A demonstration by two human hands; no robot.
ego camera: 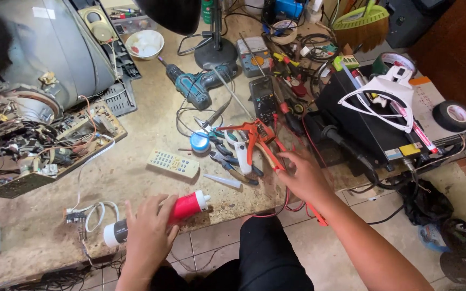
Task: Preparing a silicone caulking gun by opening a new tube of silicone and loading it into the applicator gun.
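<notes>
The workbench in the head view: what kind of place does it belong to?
Probably an electronics repair workshop. An opened television set shows its circuit board, and a cordless drill, a multimeter and pliers lie on the worn workbench.

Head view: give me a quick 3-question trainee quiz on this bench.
1. True or false: the left hand rests on a red and white tube.
2. The right hand reaches toward: A) cordless drill B) orange caulking gun C) white bowl
3. Fill in: the pale remote control lies ___ of the tube, farther from the person.

Key: 1 true; 2 B; 3 beyond
</notes>
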